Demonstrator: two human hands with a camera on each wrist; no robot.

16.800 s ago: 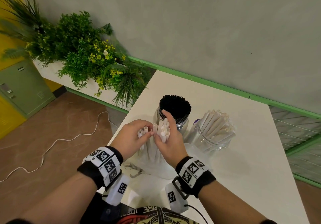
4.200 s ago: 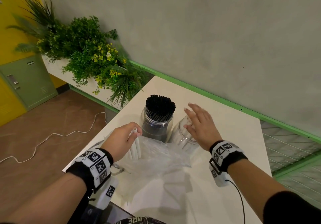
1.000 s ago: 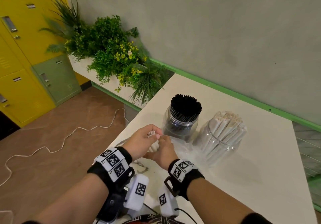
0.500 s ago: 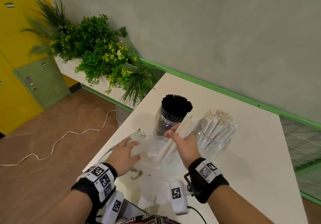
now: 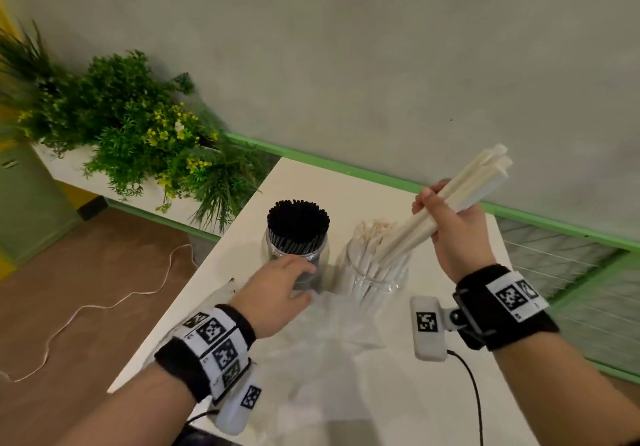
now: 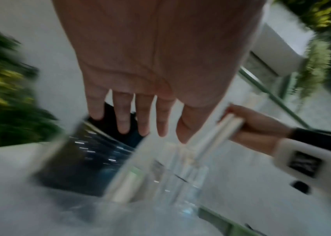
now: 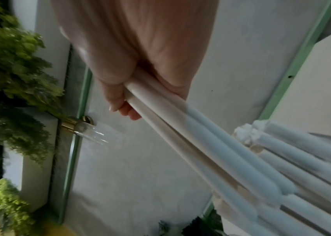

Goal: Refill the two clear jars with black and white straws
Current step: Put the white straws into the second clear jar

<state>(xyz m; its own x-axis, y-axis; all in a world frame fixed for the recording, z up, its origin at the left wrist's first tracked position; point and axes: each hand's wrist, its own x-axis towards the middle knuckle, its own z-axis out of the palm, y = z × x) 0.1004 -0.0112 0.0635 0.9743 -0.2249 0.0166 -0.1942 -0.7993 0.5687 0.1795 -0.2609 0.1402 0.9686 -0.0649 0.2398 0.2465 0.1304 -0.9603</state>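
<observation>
The right hand (image 5: 450,224) grips a small bundle of white straws (image 5: 460,196), tilted, with the lower ends just at the mouth of the right jar (image 5: 377,272), which already stands crowded with white ones. The left hand (image 5: 277,290) is spread flat, fingers straight, reaching toward the base of the left jar (image 5: 298,248), packed full of black straws. Near both, a clear plastic bag (image 5: 329,341) lies crumpled on the counter (image 5: 433,393). This looks like a late stage: the bundle remains to be dropped in.
</observation>
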